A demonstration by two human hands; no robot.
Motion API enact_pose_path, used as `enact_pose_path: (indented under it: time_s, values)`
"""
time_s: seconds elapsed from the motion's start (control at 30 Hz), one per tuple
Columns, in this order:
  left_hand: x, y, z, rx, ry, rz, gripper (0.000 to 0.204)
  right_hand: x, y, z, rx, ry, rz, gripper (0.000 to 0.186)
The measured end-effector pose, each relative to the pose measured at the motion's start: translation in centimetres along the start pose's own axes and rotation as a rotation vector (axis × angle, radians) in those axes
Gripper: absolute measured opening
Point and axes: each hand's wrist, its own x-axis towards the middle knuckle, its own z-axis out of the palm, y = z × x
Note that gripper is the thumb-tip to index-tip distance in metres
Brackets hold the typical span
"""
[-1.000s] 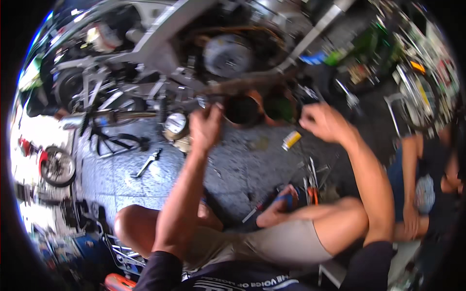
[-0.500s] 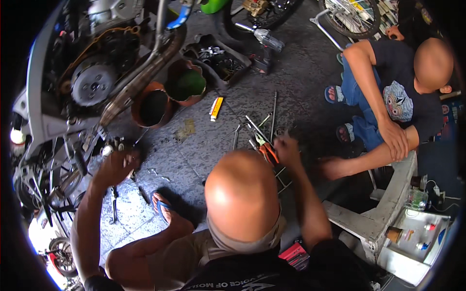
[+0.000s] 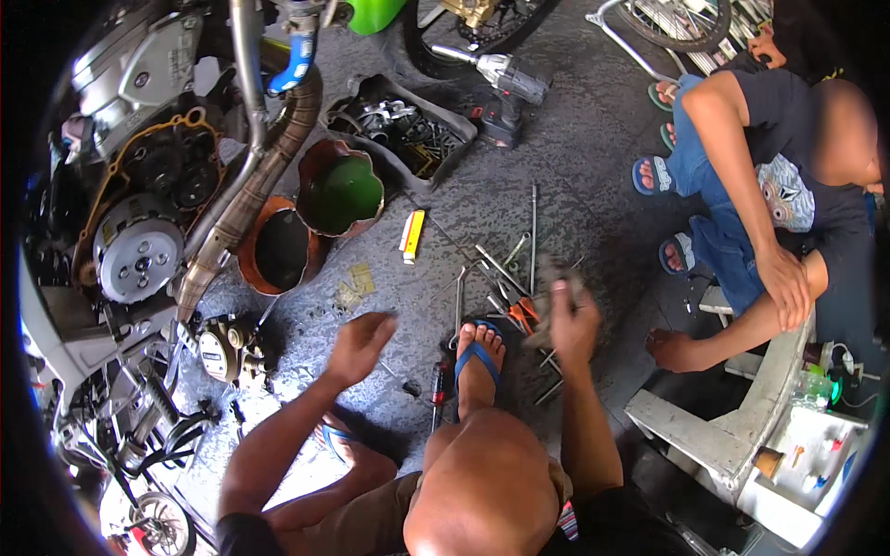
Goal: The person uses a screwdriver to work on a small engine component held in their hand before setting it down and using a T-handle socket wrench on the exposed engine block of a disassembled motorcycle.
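Observation:
My left hand point(image 3: 360, 349) hangs over the floor left of my sandalled foot, fingers loosely extended and nothing in them. My right hand point(image 3: 575, 320) is closed on a grey-brown rag point(image 3: 540, 335), partly hidden and blurred, to the right of the hand tools. Beside it lie pliers with orange handles point(image 3: 524, 315), a long metal rod point(image 3: 534, 232) and several wrenches. A red-and-black screwdriver point(image 3: 438, 385) rests left of my foot. At the far left, a round engine cover point(image 3: 219, 354) sits on the floor beneath the motorcycle's exposed clutch point(image 3: 139, 261).
A bin of bolts point(image 3: 436, 171), a cordless impact wrench point(image 3: 505, 79), two cut pots point(image 3: 338, 195) and a yellow-white box point(image 3: 412, 236) stand or lie farther off. To the right, another person sits by a white wooden bench point(image 3: 723, 431), one hand hanging near my right arm.
My left hand has come away from the engine cover toward the middle. My right hand has shifted slightly right and down. My knee is lower in view, uncovering my foot and the screwdriver.

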Motion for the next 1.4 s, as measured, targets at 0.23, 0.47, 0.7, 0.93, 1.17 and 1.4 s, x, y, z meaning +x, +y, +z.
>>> enact_pose_path:
  time_s: [0.23,0.47,0.7,0.93,1.17,1.4]
  values:
    - [4.6,5.4,16.0,-0.925,-0.129,-0.273,0.058,-3.9,3.7,10.1,0.076,-0.133,-0.086,0.048]
    - [3.0,5.9,15.1,-1.257,-0.268,-0.117,0.105,-0.1,6.0,5.8,0.672,-0.188,0.485,0.036]
    - [3.6,4.7,11.0,-1.943,-0.517,0.003,0.111,-1.1,-2.1,1.5,0.977,-0.254,0.436,0.037]
    - [2.7,6.0,10.1,-1.982,-0.525,-0.001,0.109,-2.3,-4.1,3.0,0.573,-0.289,0.369,0.038]
    - [2.1,7.7,9.4,-1.968,-0.493,-0.099,0.097,-3.5,-5.2,3.8,0.167,-0.3,-0.165,0.037]
    - [3.6,3.2,14.3,-1.455,0.052,-0.397,0.045,-6.7,-3.0,7.3,-0.063,-0.446,-0.326,0.027]
